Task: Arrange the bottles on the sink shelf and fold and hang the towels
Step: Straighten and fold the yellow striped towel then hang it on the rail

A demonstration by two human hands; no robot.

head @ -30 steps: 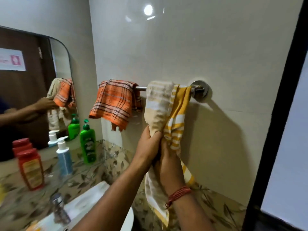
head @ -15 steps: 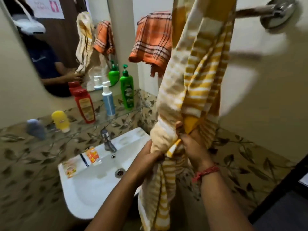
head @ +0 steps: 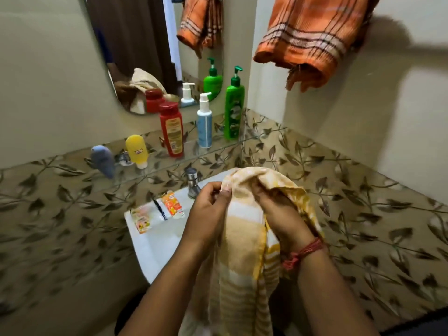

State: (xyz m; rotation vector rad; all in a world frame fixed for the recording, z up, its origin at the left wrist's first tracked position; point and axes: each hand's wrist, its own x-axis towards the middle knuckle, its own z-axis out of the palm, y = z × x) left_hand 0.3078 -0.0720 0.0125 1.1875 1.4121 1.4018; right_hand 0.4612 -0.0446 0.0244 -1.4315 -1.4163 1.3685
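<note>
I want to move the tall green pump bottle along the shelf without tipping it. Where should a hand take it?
Grip the green pump bottle round its wide body from the front; it stands upright in the corner, walls behind and right, its pump neck thin.

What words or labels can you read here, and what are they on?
None can be read.
Red bottle: label print too blurred.
Blue pump bottle: text too small.
Green pump bottle: label unreadable.
Yellow bottle: small sticker, illegible.
Sachets on the sink: print blurred.
</note>
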